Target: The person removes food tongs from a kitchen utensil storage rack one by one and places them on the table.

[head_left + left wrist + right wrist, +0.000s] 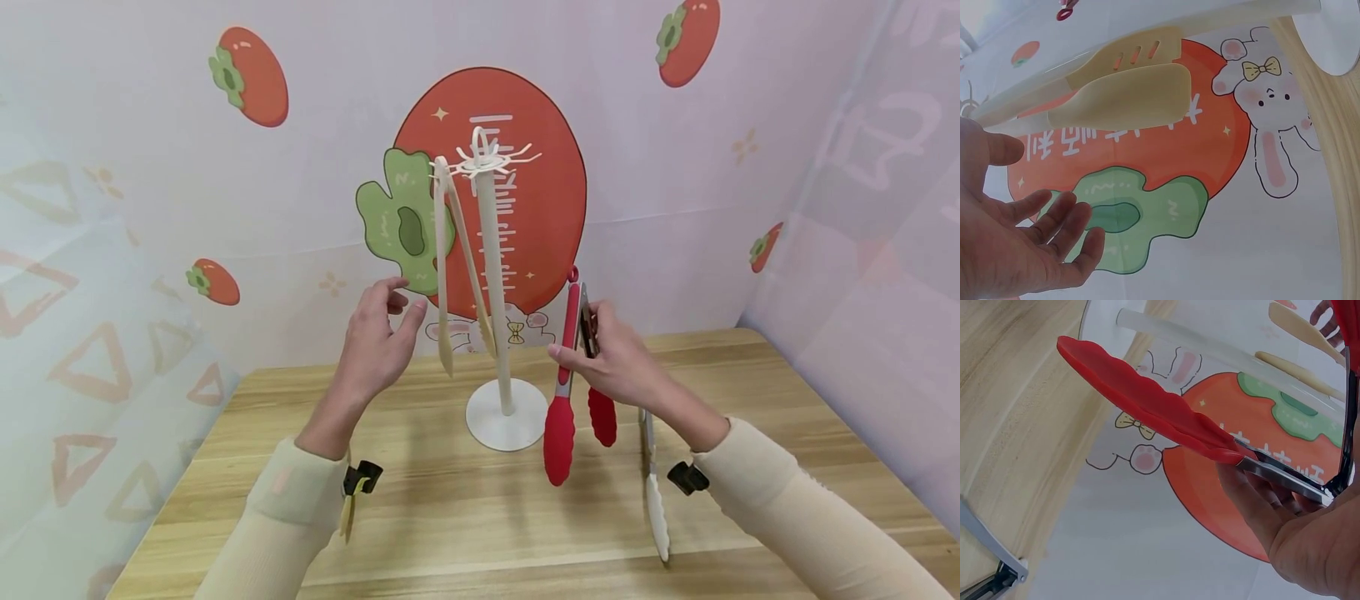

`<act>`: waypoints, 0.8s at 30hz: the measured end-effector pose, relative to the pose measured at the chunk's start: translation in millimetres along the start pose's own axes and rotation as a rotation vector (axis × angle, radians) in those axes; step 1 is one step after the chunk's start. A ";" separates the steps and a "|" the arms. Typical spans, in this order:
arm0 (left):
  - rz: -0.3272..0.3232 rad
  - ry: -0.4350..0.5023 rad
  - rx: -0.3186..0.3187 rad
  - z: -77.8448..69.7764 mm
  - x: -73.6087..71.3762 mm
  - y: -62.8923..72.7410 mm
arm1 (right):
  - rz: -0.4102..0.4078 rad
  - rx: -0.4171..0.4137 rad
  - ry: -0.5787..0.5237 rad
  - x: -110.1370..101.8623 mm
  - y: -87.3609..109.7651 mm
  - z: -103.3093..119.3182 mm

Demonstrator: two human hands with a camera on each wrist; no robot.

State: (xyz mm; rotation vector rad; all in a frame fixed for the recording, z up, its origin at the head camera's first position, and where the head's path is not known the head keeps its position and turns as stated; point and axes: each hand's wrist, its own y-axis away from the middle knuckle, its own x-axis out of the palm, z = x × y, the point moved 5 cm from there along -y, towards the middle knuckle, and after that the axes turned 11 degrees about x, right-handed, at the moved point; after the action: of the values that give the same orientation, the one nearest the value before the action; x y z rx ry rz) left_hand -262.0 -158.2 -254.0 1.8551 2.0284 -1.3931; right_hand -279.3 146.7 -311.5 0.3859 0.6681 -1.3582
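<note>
R hand (621, 352) gripping 1 red tongs (559, 442), L hand (377, 337) loose, nr 1 beige tongs (441, 267)

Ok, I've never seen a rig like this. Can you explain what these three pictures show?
There's no machine: these are a person's two bare hands. The wide picture comes from a head-worn camera; the other two come from wrist cameras. The right hand holds red-and-silver tongs. The left hand is empty, beside pale cream tongs hanging from a white, round-based stand. The wood-grain table carries that stand, white-and-silver tongs and something yellowish, mostly hidden by the left wrist.
</note>
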 end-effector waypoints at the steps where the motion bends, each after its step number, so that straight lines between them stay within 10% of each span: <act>1: -0.001 0.002 0.002 -0.5 0.1 -0.2 | 0.001 0.003 0.007 0.7 0.3 -0.9; 24: -0.024 0.024 0.066 -9.1 0.6 -6.1 | 0.102 0.197 0.160 18.7 5.1 -23.9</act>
State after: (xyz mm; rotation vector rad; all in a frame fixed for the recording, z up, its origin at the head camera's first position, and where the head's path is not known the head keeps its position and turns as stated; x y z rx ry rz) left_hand -262.6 -151.2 -245.6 1.8880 2.0464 -1.4683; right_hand -278.2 148.0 -342.2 0.6840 0.6382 -1.3086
